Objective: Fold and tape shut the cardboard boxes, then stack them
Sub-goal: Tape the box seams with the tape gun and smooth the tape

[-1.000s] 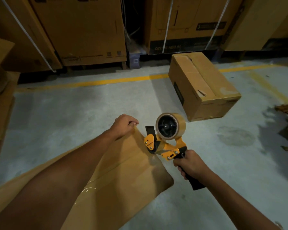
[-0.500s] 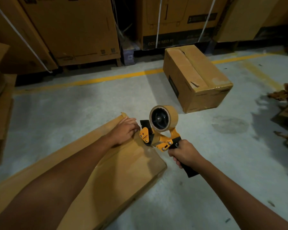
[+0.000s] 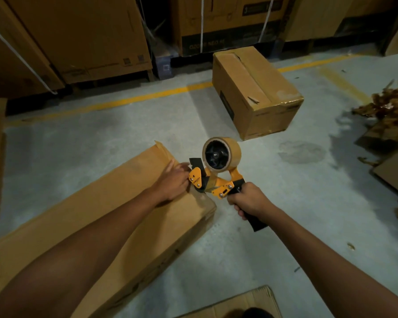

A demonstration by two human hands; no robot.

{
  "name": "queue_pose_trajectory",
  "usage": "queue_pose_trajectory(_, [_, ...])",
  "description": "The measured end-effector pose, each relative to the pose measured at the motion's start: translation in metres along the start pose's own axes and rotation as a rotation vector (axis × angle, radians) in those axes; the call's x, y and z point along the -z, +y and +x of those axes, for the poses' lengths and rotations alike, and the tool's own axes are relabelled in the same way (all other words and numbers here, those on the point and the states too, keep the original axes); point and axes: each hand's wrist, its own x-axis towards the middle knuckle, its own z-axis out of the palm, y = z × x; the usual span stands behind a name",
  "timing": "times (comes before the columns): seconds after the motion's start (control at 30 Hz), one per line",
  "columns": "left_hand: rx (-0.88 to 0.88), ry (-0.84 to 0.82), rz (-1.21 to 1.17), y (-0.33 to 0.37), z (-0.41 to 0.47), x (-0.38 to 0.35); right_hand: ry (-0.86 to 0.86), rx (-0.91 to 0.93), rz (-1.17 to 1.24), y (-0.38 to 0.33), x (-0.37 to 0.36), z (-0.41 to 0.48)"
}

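Since half a second ago the left hand (image 3: 172,180) is closing up against the tape dispenser (image 3: 216,171), its fingers flattening out. The long box (image 3: 115,226) is lying on the floor from centre toward 8 o'clock. The left fingers are pressing nearly straight on its far end. The right hand (image 3: 248,200) is gripping the dispenser handle, fingers wrapped round it. Judged risk: tape starting at the corner may be skewing or lifting, and fingertips are sitting beside the cutter. The taped box (image 3: 257,92) is standing at 1 o'clock.
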Motion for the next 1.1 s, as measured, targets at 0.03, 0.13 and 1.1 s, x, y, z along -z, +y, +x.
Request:
queue_pose_trajectory(0.03, [0.010, 0.006, -0.008, -0.002, 0.000, -0.001, -0.001, -0.003, 0.011, 0.000, -0.001, -0.001])
queue_pose_trajectory(0.13, [0.012, -0.004, -0.008, 0.000, 0.001, -0.001, -0.015, 0.002, -0.012, 0.003, 0.002, -0.005])
queue_pose_trajectory(1.1, [-0.040, -0.210, 0.189, 0.073, -0.049, -0.019, -0.034, -0.076, -0.024, 0.062, 0.032, -0.073])
